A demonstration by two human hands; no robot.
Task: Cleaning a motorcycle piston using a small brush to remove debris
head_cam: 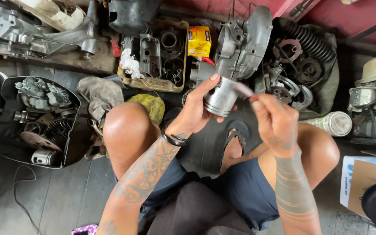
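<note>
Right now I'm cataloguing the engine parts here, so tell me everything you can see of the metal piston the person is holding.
The piston is a short, dull silver-grey metal cylinder with grooves ringing one end. It lies tilted, held up above the knees. The left hand grips it, fingers wrapped behind and thumb over the top. The right hand pinches a thin, blurred strip against its upper edge. Its far side is hidden.

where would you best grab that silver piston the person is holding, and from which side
Grip the piston around its smooth cylindrical skirt, coming from the left side as the left hand does: thumb on top, fingers wrapped underneath. The round wall gives opposing faces to squeeze. That leaves the right end free, where the right hand pinches a thin blurred piece at it. Avoid that end.
</note>
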